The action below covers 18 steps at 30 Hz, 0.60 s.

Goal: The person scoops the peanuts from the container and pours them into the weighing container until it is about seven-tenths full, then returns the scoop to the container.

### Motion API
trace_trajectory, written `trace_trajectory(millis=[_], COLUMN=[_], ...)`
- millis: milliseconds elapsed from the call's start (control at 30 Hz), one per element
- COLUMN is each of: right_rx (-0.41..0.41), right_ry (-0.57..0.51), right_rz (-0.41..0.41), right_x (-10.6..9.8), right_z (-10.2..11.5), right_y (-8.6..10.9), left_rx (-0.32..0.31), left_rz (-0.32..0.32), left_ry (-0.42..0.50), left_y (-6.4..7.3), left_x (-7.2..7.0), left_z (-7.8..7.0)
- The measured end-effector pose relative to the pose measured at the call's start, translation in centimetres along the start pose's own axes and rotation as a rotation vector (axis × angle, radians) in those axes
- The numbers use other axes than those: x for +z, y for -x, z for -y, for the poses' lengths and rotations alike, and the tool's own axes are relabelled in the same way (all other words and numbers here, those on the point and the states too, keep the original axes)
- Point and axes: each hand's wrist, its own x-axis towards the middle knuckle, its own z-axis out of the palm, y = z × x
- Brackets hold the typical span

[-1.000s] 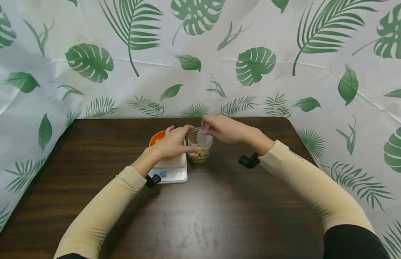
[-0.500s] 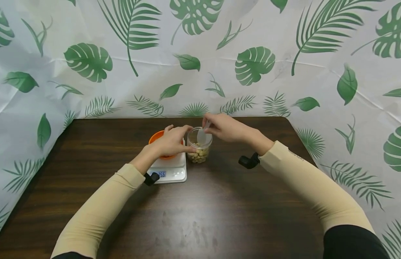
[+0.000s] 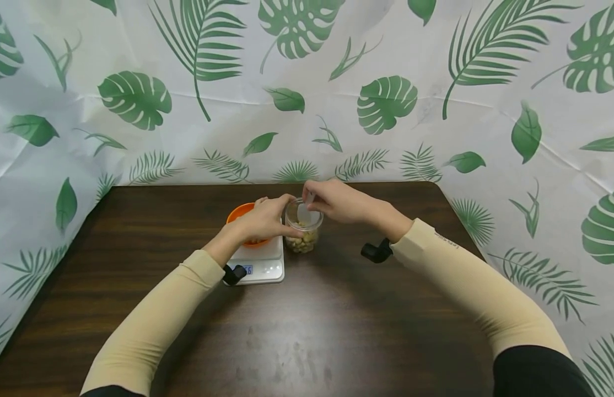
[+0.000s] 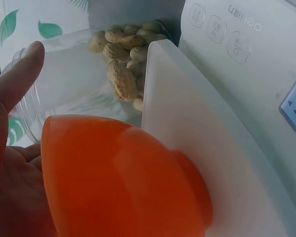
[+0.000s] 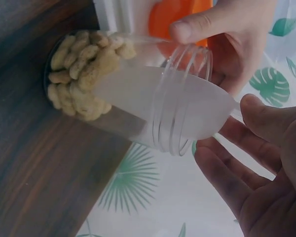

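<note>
1. Two hands worked at one clear, cylindrical plastic jar (image 4: 71,71), which stood upright on the dark wood-grain table (image 3: 287,331), just beside a white scale (image 3: 269,270).
2. The left hand (image 3: 267,219) gripped the jar near its mouth, thumb and fingers on opposite sides, much as half a second earlier.
3. The right hand (image 3: 348,202) pinched the handle of a translucent white plastic scoop (image 5: 158,96) between thumb and fingers.
4. That hand had shifted slightly left and lower over the mouth; the scoop's tip reached the tan, unshelled peanuts (image 5: 81,74). Judging by that, scooping was under way, with no load lifted out yet.
5. On the scale sat a glossy orange bowl (image 4: 118,173).
</note>
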Motion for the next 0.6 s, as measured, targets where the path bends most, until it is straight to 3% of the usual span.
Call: trace_trajectory(millis=[400, 600], right_rx=[-0.007, -0.014], right_ry=[-0.058, -0.041], right_rz=[-0.078, -0.021], right_x=[0.75, 0.5], right_z=[-0.22, -0.4], right_y=[0.0, 0.22], left_rx=[0.006, 0.017], left_rz=[0.0, 0.007], left_ry=[0.015, 0.011], left_y=[0.09, -0.07], left_x=[-0.05, 0.07], left_z=[-0.01, 0.12])
